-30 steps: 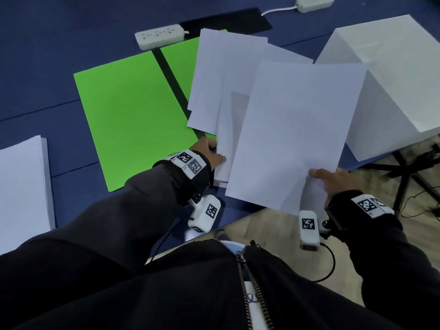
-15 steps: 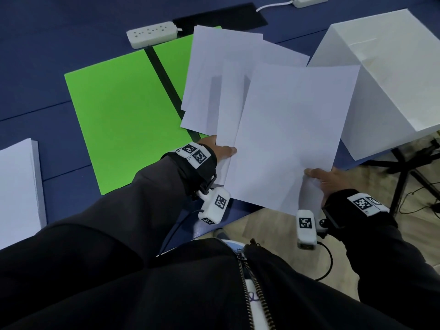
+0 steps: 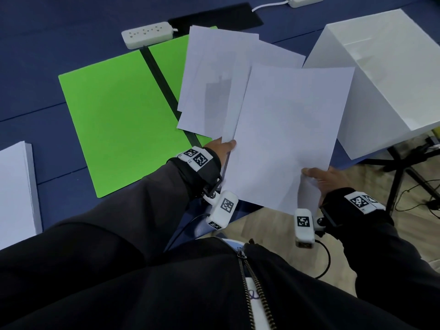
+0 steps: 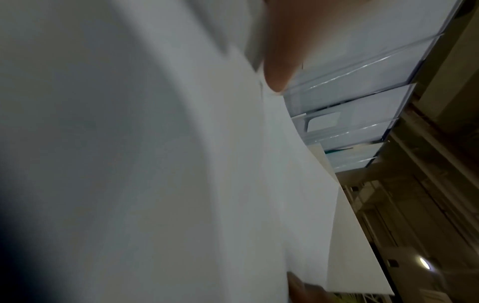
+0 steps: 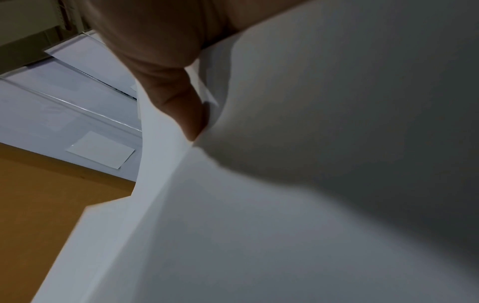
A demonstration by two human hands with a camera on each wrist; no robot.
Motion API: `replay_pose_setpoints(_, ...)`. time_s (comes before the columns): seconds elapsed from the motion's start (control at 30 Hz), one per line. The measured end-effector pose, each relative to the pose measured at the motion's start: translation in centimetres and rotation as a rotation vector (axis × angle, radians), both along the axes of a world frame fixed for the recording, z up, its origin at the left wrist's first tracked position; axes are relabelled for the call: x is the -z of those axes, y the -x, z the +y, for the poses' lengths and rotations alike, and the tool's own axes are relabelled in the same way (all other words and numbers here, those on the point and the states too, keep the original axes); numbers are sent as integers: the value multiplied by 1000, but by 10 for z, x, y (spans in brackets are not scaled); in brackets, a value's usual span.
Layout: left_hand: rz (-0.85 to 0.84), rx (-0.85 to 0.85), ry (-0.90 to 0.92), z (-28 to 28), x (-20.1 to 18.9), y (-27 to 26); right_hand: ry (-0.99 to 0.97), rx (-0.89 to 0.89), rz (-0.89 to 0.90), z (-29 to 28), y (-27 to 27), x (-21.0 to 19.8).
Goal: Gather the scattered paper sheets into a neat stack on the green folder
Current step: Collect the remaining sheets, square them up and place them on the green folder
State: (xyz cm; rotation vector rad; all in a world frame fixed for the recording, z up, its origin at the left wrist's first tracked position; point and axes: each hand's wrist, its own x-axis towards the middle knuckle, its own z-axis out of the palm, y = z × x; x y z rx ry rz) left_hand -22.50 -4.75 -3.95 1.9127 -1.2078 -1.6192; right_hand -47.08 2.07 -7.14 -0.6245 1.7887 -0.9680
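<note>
left hand (image 3: 220, 148): closed on the near left edge of the fanned paper sheets (image 3: 238, 91); thumb laid on top, fingers hidden beneath.
right hand (image 3: 320, 177): closed on the near right corner of the front sheet (image 3: 292, 139); in the right wrist view the thumb (image 5: 178, 106) is pinched against the paper.
held load: raised off the table, splayed rather than squared; at least four overlapping sheet edges are counted in the head view, and the exact number cannot be told.
long axis of sheets: runs away from the body, tilted slightly to the right.
green folder (image 3: 119, 120): one, laid open and flat on the blue table (image 3: 59, 32), a dark spine strip (image 3: 162, 84) down its fold.
key relation: the folder lies to the left of and beyond both hands; its right leaf is partly covered by the fan, its left leaf is bare.
nearer hand: the left hand, just beside the folder's near right corner; the right hand is well apart from it.
judged requirement: the fan is to be squared and carried leftward before being laid down.
white stack (image 3: 16, 194): one, at the left edge of the table, well apart from the folder.
white box (image 3: 392, 79): one, to the right, just beside the front sheet.
power strips: two counted, one (image 3: 147, 34) beyond the folder, one (image 3: 307, 0) at the top edge.
black mat (image 3: 214, 16): one, beyond the folder.
</note>
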Motion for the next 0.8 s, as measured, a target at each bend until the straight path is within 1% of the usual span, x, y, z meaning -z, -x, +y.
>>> replay_pose_setpoints(0.07, -46, 20, 59, -2, -4, -5, -8, 23, -19, -1, 0, 0)
replay_pose_setpoints(0.2, -199, 180, 214, -8, -8, -28, 2, 36, -27, -2, -2, -3)
replay_pose_setpoints(0.23, -218, 181, 239, -11, -9, -37, 2, 39, -27, -2, -1, -3)
replay_pose_setpoints(0.3, -218, 119, 247, -15, -10, -55, 0, 30, -24, 0, -1, -4)
replay_pose_setpoints(0.37, -160, 21, 254, -18, -11, -72, 12, 32, -35, 1, 0, -4)
replay_pose_setpoints(0.47, -77, -87, 311, -12, -13, -86, 22, 32, -62, 1, -2, -7)
replay_pose_setpoints(0.53, 22, -148, 343, -8, -13, -90, 39, 32, -84, -1, -4, -10)
replay_pose_setpoints(0.6, 123, -181, 354, -4, -15, -93, 68, 24, -98, -2, -9, -14)
replay_pose_setpoints(0.7, 204, -201, 368, 1, -15, -98, 87, 8, -104, -6, -11, -17)
replay_pose_setpoints(0.8, 268, -183, 373, 5, -16, -102, 82, -20, -146, -11, -16, -23)
